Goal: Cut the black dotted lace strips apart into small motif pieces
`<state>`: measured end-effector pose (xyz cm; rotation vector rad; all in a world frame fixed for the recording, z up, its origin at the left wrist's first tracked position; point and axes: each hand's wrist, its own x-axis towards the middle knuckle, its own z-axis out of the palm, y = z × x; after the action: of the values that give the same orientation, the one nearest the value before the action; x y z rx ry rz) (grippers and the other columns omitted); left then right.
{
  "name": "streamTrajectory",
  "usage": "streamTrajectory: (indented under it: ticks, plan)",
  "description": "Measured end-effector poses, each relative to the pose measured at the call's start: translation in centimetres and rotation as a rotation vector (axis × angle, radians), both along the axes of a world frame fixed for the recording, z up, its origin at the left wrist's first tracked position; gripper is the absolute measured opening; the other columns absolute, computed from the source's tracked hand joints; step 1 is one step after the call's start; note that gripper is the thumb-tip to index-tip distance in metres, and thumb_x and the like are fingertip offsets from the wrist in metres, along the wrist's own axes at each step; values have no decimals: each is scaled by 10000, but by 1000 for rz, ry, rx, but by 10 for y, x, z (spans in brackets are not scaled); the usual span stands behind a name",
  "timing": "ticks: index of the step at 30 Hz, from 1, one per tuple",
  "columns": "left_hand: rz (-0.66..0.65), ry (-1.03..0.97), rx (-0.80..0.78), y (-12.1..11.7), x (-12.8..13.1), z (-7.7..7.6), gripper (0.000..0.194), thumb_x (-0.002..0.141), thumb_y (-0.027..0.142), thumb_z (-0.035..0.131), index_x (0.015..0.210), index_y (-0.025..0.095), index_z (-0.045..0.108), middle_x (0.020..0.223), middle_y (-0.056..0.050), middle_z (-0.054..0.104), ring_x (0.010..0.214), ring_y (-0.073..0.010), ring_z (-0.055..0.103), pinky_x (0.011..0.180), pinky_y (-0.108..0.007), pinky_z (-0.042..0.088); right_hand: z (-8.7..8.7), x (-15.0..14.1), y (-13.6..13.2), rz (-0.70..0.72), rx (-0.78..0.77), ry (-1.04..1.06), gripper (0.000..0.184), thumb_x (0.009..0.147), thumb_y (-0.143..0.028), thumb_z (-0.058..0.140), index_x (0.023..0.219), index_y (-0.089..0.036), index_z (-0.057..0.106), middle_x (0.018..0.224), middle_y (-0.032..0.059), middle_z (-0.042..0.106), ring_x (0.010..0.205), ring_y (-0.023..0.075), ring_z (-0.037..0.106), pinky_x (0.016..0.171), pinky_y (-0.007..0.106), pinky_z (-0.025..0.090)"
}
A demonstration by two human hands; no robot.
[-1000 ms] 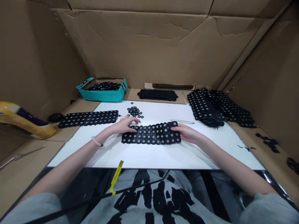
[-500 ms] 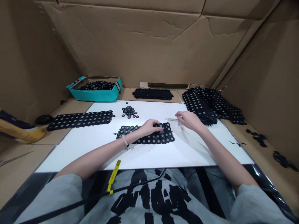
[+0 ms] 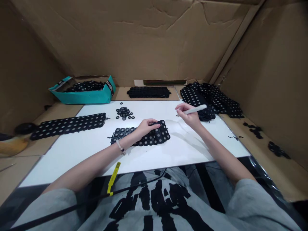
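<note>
A black sheet (image 3: 151, 139) of joined round pieces with pale centres lies on the white board. Across its middle rests my left hand (image 3: 144, 127), thumb and fingers closed at the sheet's upper right part; the palm hides some of its rows. Above the board, right of that sheet, my right hand (image 3: 190, 117) grips a slim white pen (image 3: 196, 109) like a writing tool. Its dark tip points left, apart from the sheet. Behind my left hand sits a small pile of loose black rings (image 3: 124, 112).
A teal box (image 3: 86, 97) of black pieces stands at the back left. Another dotted strip (image 3: 69, 125) lies at left, a black stack (image 3: 148, 92) at back centre, and more sheets (image 3: 198, 98) at back right. Cardboard walls (image 3: 134, 41) enclose the board. A yellow bottle-like object (image 3: 12, 146) is at far left.
My right hand has let go of the sheet's right end and lifted the white pen off the board. My left hand has moved right across the sheet. The view has shifted rightward.
</note>
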<state>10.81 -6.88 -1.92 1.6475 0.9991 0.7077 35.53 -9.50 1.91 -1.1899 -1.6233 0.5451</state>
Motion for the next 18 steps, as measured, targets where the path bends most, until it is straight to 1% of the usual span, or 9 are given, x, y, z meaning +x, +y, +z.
streamTrajectory:
  ticks: [1, 3, 5, 7, 10, 12, 14, 16, 18]
  plan:
    - [-11, -22, -15, -1, 1, 1, 362, 706, 477, 729, 902, 176, 687, 1001, -75, 720, 974, -245, 617, 930, -377, 417, -1, -5, -2, 58, -28, 125, 291, 840, -462, 576, 894, -189, 663, 691, 26, 637, 558, 132, 549, 553, 261, 450]
    - [-29, -48, -14, -2, 2, 4, 354, 715, 473, 717, 895, 169, 685, 991, -69, 720, 961, -240, 614, 917, -370, 421, -4, -16, -6, 195, -161, 335, 367, 847, -519, 541, 903, -188, 689, 797, 52, 688, 560, 131, 576, 550, 284, 496]
    - [-32, -37, 17, -3, 3, 5, 340, 725, 460, 703, 902, 170, 686, 990, -59, 718, 964, -240, 608, 916, -367, 418, -7, -28, -10, 269, -302, 446, 381, 815, -536, 581, 912, -189, 703, 888, 66, 715, 611, 147, 630, 611, 319, 553]
    - [-28, -2, 47, -4, 3, 6, 326, 736, 450, 688, 909, 174, 688, 990, -50, 716, 971, -241, 603, 923, -366, 412, -10, -36, -13, 250, -364, 437, 331, 745, -495, 684, 859, -186, 713, 861, 61, 723, 670, 171, 668, 680, 338, 577]
    - [-15, 32, 64, -5, 4, 5, 320, 742, 443, 682, 914, 173, 688, 987, -45, 717, 968, -241, 601, 925, -364, 410, -13, -41, -16, 187, -354, 375, 273, 682, -412, 758, 835, -190, 715, 803, 47, 720, 701, 191, 687, 715, 345, 576]
    - [-6, 26, 61, -4, 4, 4, 325, 738, 440, 687, 921, 171, 688, 992, -46, 717, 959, -239, 603, 916, -363, 415, -15, -39, -15, 161, -346, 340, 257, 686, -396, 753, 832, -189, 708, 809, 46, 718, 704, 192, 685, 721, 348, 570]
    - [-9, 18, 55, -3, 3, 2, 326, 736, 439, 690, 920, 169, 689, 989, -49, 718, 948, -236, 607, 906, -362, 420, -16, -36, -13, 144, -351, 263, 243, 693, -390, 745, 814, -183, 705, 807, 50, 717, 717, 190, 676, 732, 347, 560]
    - [-15, 9, 52, -3, 4, 0, 326, 736, 440, 691, 917, 169, 692, 982, -53, 718, 941, -235, 610, 896, -361, 426, -17, -34, -11, 149, -368, 206, 233, 702, -388, 735, 793, -176, 703, 815, 59, 720, 759, 191, 668, 760, 345, 549]
    - [-6, -4, 53, -2, 4, -3, 334, 735, 442, 694, 928, 169, 693, 985, -59, 718, 943, -235, 612, 884, -357, 432, -18, -34, -10, 169, -406, 271, 215, 704, -381, 728, 748, -176, 681, 850, 65, 726, 798, 187, 665, 793, 348, 545]
